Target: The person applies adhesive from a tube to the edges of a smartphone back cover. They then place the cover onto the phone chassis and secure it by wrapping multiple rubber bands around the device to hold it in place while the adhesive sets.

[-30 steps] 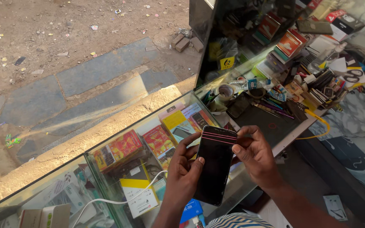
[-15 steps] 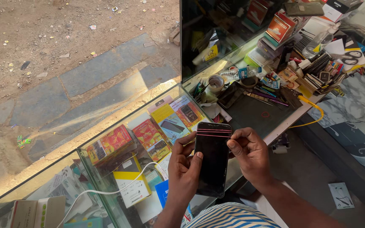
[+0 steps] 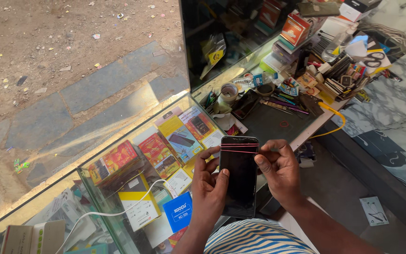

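Note:
A black smartphone (image 3: pixel 238 181) with a dark screen stands upright between both hands. My left hand (image 3: pixel 209 188) grips its left edge, thumb resting on the screen. My right hand (image 3: pixel 279 170) holds the right edge near the top, fingers pinching red rubber bands (image 3: pixel 237 148) stretched across the upper part of the phone. The phone hovers over the corner of a glass display counter (image 3: pixel 118 155).
Coloured accessory boxes (image 3: pixel 165 146) fill the glass case below. A dark worktop (image 3: pixel 278 120) beyond holds tools, pens, a small cup, scissors (image 3: pixel 374 60) and stacked packets. A white cable (image 3: pixel 109 211) runs at lower left. Paved and dirt ground lie outside, a marbled floor on the right.
The view has shifted; the phone sits lower and more centred. My right fingers have moved from the top edge to the right edge, and the bands now lie flat across the screen.

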